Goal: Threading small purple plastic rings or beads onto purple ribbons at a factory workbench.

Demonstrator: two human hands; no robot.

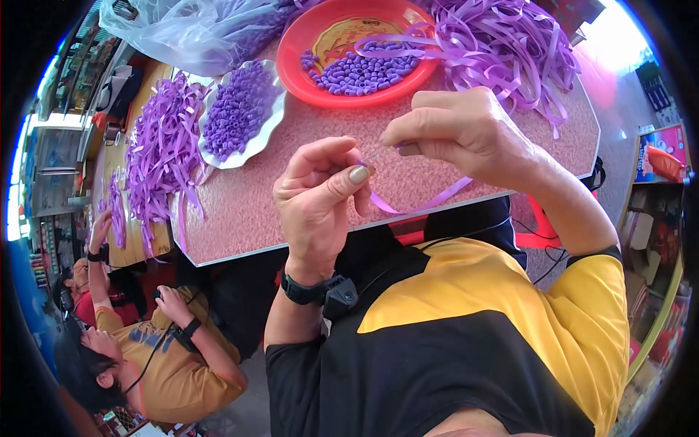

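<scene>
My left hand is closed in a pinch, thumb against fingertips, on the end of a purple ribbon. The ribbon hangs in a loop below my hands and rises toward my right wrist. Just to the right, my right hand is also closed, its fingertips pressed together near the left thumb; what they hold is too small to make out. Ahead of both hands, a red plate holds purple beads around a yellowish patterned patch. A white scalloped dish beside it is heaped with purple beads.
Piles of purple ribbons lie at the far right and left of the pink speckled table. A clear plastic bag sits at the back left. Another person works at lower left; a red stool stands under the table's right side.
</scene>
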